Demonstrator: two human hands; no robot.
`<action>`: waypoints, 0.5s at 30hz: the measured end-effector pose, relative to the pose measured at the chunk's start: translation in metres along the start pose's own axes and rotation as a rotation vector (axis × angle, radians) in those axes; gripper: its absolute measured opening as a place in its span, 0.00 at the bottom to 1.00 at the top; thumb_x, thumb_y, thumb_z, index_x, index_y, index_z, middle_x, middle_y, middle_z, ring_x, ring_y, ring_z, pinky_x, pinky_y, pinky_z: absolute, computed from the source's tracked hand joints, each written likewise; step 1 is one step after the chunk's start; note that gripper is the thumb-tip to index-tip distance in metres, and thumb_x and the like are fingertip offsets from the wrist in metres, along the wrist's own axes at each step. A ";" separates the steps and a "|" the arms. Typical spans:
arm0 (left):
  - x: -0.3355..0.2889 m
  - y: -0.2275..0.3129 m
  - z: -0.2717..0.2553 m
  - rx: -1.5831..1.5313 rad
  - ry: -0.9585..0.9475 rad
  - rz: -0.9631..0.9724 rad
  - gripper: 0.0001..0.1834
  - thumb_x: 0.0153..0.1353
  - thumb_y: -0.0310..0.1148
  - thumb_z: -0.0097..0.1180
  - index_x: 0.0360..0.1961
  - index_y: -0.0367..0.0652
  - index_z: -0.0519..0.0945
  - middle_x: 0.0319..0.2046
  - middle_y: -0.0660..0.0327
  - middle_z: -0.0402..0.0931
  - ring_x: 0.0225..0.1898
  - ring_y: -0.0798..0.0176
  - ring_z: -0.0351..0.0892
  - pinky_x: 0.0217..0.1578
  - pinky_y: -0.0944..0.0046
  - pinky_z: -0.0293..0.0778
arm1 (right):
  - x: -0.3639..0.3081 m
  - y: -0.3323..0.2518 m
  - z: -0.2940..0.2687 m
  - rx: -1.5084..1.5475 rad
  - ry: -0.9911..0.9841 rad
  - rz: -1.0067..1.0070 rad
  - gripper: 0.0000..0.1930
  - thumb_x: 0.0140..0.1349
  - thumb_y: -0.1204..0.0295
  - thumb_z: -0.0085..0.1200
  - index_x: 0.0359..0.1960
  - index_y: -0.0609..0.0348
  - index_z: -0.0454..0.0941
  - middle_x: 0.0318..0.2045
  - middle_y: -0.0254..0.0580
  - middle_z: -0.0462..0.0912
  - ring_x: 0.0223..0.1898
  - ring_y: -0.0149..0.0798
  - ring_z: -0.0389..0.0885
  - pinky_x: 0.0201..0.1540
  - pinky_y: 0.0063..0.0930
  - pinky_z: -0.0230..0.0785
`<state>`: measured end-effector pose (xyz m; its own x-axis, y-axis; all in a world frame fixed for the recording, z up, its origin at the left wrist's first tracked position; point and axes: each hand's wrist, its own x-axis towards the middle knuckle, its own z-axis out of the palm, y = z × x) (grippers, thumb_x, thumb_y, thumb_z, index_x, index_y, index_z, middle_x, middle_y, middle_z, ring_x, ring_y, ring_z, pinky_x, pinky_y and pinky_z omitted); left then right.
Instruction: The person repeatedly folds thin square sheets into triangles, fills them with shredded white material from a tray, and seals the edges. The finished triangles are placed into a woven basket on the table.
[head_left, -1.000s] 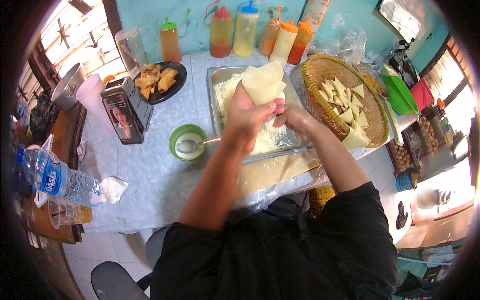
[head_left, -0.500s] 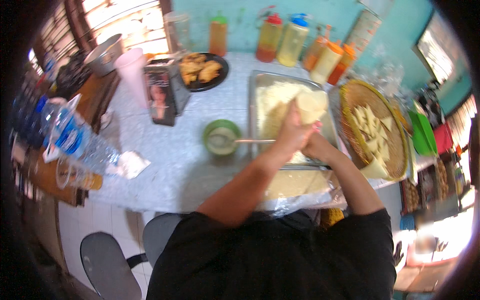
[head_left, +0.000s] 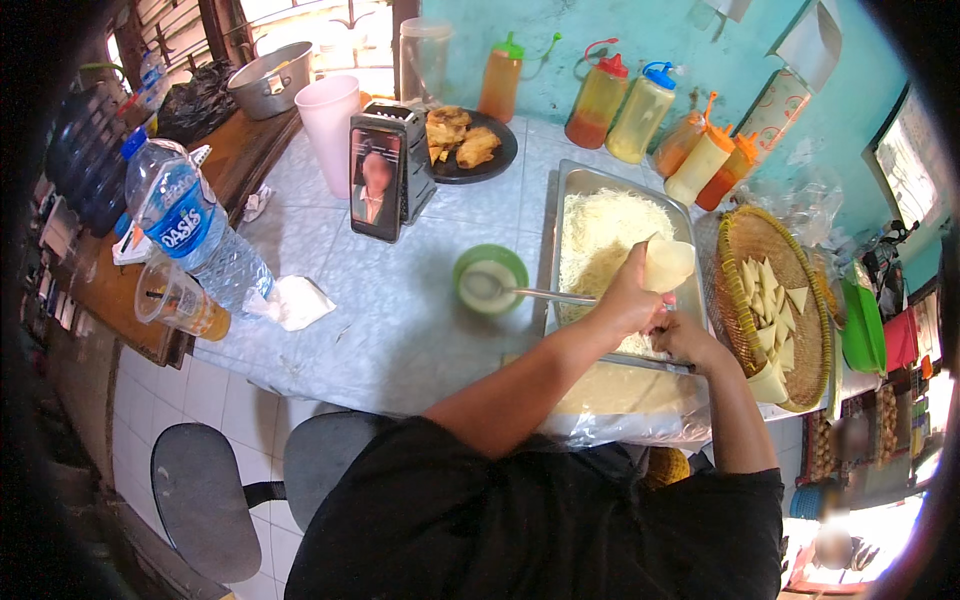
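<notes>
My left hand [head_left: 630, 300] grips a pale wrapper sheet [head_left: 668, 264] rolled into a cone, its wide end facing away from me. My right hand [head_left: 687, 338] is just beside it, fingers curled at the lower part of the cone; whether they hold the wrapper or some filling is hidden. Both hands are over a metal tray [head_left: 556, 225] of pale shredded filling [head_left: 612, 215]. Left of the tray, a green bowl [head_left: 518, 262] holds whitish liquid, and a spoon [head_left: 556, 296] reaches from it over the tray's edge. Flat wrapper sheets [head_left: 625, 390] lie under clear plastic at the table's front edge.
To the right, a woven basket [head_left: 815, 250] holds folded triangular pieces [head_left: 768, 300]. Sauce bottles [head_left: 640, 110] line the wall. A phone [head_left: 376, 185] on a stand, a black plate [head_left: 505, 160] of fried food, a pink cup [head_left: 328, 130] and a water bottle [head_left: 200, 225] stand leftward.
The view has shifted, so everything on the table appears farther right and slightly lower. My left hand still holds the cone over the tray, with my right hand close against it.
</notes>
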<state>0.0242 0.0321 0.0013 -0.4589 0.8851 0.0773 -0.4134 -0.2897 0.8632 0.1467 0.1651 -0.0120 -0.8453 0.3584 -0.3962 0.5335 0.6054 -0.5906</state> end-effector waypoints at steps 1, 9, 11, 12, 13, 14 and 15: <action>0.000 0.001 0.002 -0.010 -0.004 -0.023 0.31 0.49 0.12 0.48 0.56 0.43 0.60 0.45 0.58 0.69 0.40 0.64 0.73 0.39 0.64 0.72 | -0.001 -0.002 -0.007 0.090 0.014 0.075 0.12 0.50 0.81 0.45 0.35 0.62 0.78 0.24 0.33 0.77 0.24 0.28 0.71 0.27 0.23 0.65; 0.005 -0.013 -0.001 0.368 0.116 0.262 0.35 0.48 0.11 0.49 0.60 0.37 0.58 0.50 0.56 0.69 0.52 0.63 0.68 0.52 0.67 0.64 | -0.019 -0.046 -0.059 0.557 0.490 -0.087 0.13 0.43 0.83 0.45 0.31 0.66 0.79 0.22 0.36 0.76 0.21 0.27 0.71 0.24 0.19 0.62; 0.004 -0.015 -0.004 0.511 0.159 0.272 0.35 0.47 0.10 0.48 0.60 0.37 0.58 0.50 0.56 0.69 0.50 0.63 0.70 0.50 0.66 0.66 | -0.033 -0.082 -0.069 0.642 0.501 -0.071 0.13 0.43 0.83 0.45 0.31 0.65 0.79 0.25 0.36 0.78 0.25 0.27 0.72 0.28 0.18 0.63; 0.005 -0.017 -0.004 0.467 0.127 0.257 0.35 0.47 0.11 0.49 0.59 0.38 0.59 0.49 0.55 0.70 0.51 0.62 0.70 0.50 0.66 0.66 | -0.038 -0.090 -0.071 0.605 0.510 -0.132 0.14 0.42 0.83 0.45 0.31 0.65 0.79 0.26 0.36 0.78 0.26 0.28 0.72 0.30 0.18 0.63; 0.007 -0.018 -0.005 0.425 0.103 0.239 0.35 0.47 0.11 0.50 0.59 0.39 0.59 0.48 0.53 0.71 0.51 0.61 0.70 0.51 0.66 0.65 | -0.040 -0.094 -0.072 0.568 0.509 -0.193 0.14 0.42 0.84 0.45 0.31 0.65 0.79 0.26 0.35 0.78 0.28 0.28 0.72 0.32 0.18 0.63; 0.008 -0.020 -0.005 0.383 0.080 0.222 0.35 0.47 0.11 0.51 0.59 0.39 0.60 0.48 0.52 0.71 0.52 0.60 0.70 0.51 0.66 0.65 | -0.040 -0.097 -0.073 0.531 0.507 -0.256 0.14 0.41 0.84 0.45 0.32 0.65 0.79 0.27 0.34 0.78 0.30 0.28 0.73 0.34 0.18 0.63; 0.009 -0.021 -0.006 0.390 0.069 0.192 0.35 0.47 0.11 0.48 0.59 0.39 0.59 0.47 0.54 0.71 0.48 0.62 0.70 0.47 0.67 0.66 | -0.034 -0.096 -0.072 0.455 0.503 -0.211 0.16 0.41 0.84 0.44 0.34 0.65 0.79 0.30 0.34 0.78 0.33 0.28 0.73 0.38 0.19 0.64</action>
<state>0.0243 0.0443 -0.0194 -0.5556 0.7983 0.2324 0.0060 -0.2756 0.9612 0.1220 0.1464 0.1090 -0.7840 0.6171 0.0667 0.2233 0.3807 -0.8973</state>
